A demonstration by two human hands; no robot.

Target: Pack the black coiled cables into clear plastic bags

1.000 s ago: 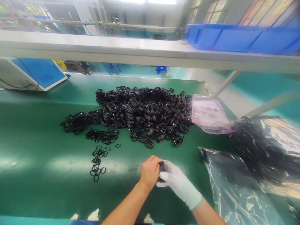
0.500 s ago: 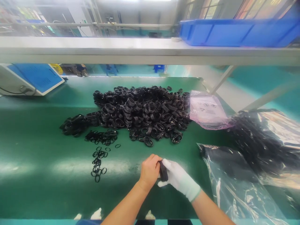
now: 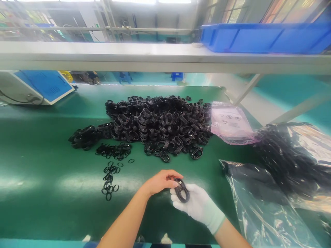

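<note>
A coiled black cable rests in the palm of my gloved right hand, its loop facing up and a small metal plug end showing. The fingers of that white glove curl under the coil. My bare left hand pinches the coil's upper left edge between thumb and fingers. Beyond both hands lies a large heap of similar coiled black cables. Small black rings are scattered to the left, with a denser cluster of them behind.
At right are a clear plastic bag with black contents, more bagged black cables and a pink-tinted bag. A shelf with a blue bin spans above the green table. A blue-and-white machine stands far left.
The coil has turned from edge-on to showing its open loop. My left hand has shifted left and opened its wrap to a pinch; my gloved palm has rolled upward. The view has shifted slightly.
</note>
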